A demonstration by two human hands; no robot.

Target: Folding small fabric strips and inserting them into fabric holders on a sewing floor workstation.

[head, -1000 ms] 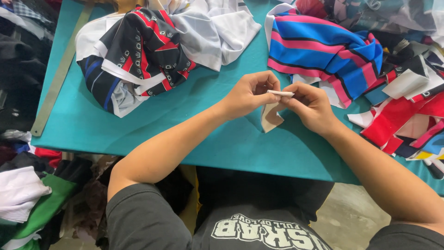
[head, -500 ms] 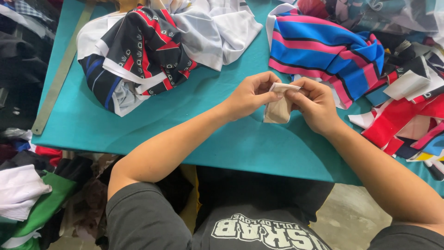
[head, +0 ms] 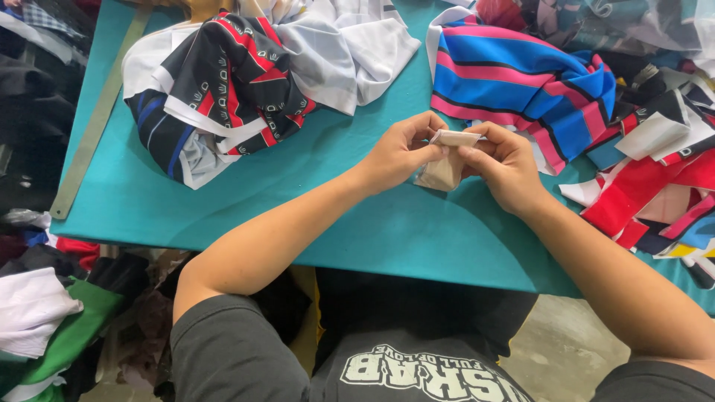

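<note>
Both hands are pinched together on the same little thing: the left hand [head: 398,152] and right hand [head: 505,167] each have thumb and fingers clamped on a small beige fabric piece [head: 445,162], held just above the teal table [head: 357,223], roughly over its middle and a bit toward the far right side. Top edge of the scrap looks folded or rolled between the fingertips, with the rest hanging down loose in a soft little flap. Pretty obviously it's light, floppy stuff, no stiffness at all, so I'd say it'll bend wherever you let go of it; gripping the folded top edge with both sets of fingertips, like here, seems the sensible place to keep it under control. Not fragile, probably not slippery either, though I can't tell the weave from this view. Just beyond the right hand, toward the far right corner, lies a blue and pink striped garment [head: 521,82]. Over toward the far left sits a crumpled black, red and white jersey [head: 223,89], with a white cloth [head: 350,52] heaped beside it. A long metal ruler [head: 97,126] runs along the left edge. Off the right edge there's a jumble of red and white fabric scraps [head: 640,186].
</note>
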